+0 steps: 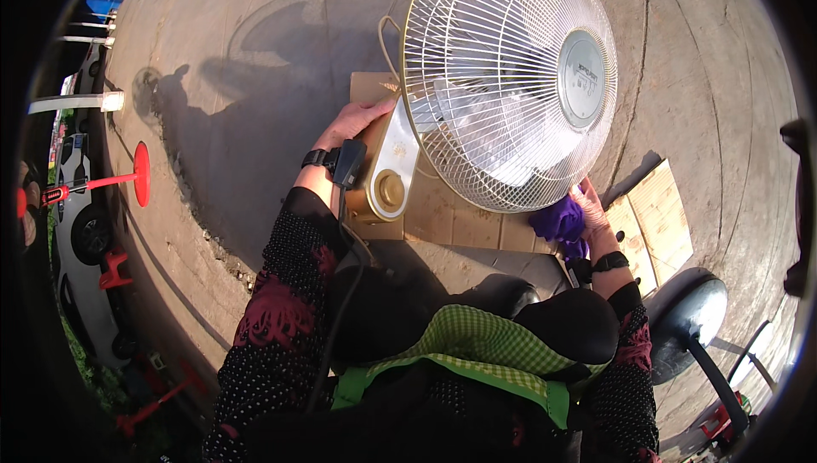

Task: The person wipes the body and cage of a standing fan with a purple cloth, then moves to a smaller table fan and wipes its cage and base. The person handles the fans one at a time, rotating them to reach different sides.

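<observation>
An electric fan point(504, 80) with a round wire guard and a silver-grey centre cap stands tilted before me over flattened cardboard point(472, 223). My left hand point(357, 121) grips the upper end of its gold and silver base point(386, 176), beside a knob point(389, 188). At the lower right edge of the guard is my right hand point(590, 207), holding a bunched purple cloth point(560, 219) against or near the wire. The fingers of my right hand are partly hidden by the guard and the cloth.
Another cardboard piece point(660, 220) lies at the right. Near it stands a dark round-based stand point(689, 329). At the left are a red round-based stand point(142, 174), a red stool point(115, 268) and a parked white car point(83, 271). The fan's cord point(386, 32) loops behind the base.
</observation>
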`<state>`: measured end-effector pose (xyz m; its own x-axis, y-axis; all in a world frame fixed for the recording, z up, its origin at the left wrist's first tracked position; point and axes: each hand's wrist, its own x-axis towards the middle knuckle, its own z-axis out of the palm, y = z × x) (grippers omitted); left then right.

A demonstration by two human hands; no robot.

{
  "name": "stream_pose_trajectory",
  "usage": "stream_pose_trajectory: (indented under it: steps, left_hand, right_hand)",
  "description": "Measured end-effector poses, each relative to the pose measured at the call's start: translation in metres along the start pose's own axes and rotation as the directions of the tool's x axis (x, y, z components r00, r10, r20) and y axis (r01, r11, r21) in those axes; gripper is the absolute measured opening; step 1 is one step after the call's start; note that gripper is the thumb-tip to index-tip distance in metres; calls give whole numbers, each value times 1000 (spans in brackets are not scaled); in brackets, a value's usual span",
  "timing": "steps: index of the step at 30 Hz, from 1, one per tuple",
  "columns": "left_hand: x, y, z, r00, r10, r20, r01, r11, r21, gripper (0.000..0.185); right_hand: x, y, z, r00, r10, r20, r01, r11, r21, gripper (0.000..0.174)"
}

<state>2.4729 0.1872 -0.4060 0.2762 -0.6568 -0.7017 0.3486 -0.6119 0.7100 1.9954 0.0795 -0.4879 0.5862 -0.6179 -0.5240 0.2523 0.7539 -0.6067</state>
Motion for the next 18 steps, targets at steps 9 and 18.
stream_pose_trajectory:
  steps: [9,18]
  left_hand:
    - [-18,24,25,997,56,-50,-53,998,45,47]
    - [7,4,13,972,132,-195,-86,971,225,49]
  right_hand:
    - [9,0,-10,1000,-9,19,9,1000,7,69]
    - [16,7,-5,994,-82,66,78,995,59,71]
